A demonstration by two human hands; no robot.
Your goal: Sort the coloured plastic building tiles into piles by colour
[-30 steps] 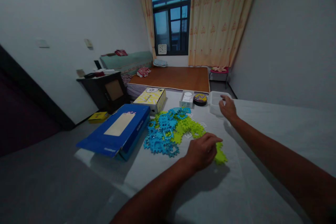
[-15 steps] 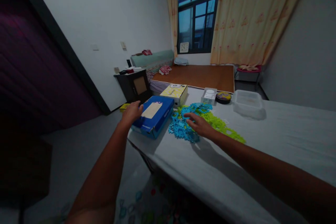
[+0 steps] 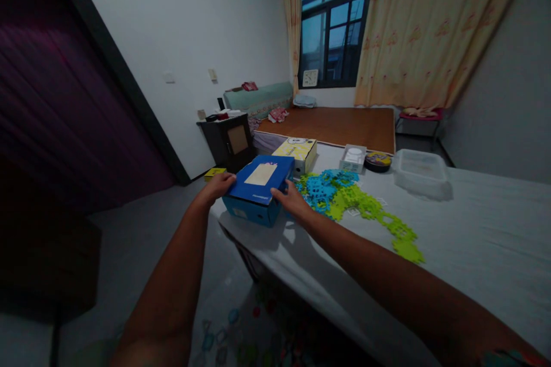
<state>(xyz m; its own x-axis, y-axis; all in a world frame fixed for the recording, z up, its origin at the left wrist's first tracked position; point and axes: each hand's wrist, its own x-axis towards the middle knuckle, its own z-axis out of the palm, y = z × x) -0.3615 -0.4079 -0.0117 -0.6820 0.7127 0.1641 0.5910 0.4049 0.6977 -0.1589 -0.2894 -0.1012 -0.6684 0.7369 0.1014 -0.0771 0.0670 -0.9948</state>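
Note:
A blue cardboard box (image 3: 247,205) with a pale label (image 3: 260,174) on its lid stands at the near left edge of the table. My left hand (image 3: 220,186) grips its left side, thumb at the lid's edge. On the opposite side, my right hand (image 3: 291,199) holds the box near its front right corner, thumb on top; some fingers are hidden behind the side. Just right of that hand lies a heap of blue plastic interlocking pieces (image 3: 321,189). Lime-green pieces of the same sort (image 3: 365,206) trail from it toward the right.
Behind the box stands a yellow-and-white box (image 3: 297,153). Along the table's far side are a clear small box (image 3: 353,157), a round black tin (image 3: 377,161) and a translucent plastic tub (image 3: 419,169). A dark cabinet (image 3: 228,140) stands beyond the table, left.
My right hand has moved left from the blue pieces onto the box's right side. The box has turned, showing more of its front. The blue pieces lie farther right of the box.

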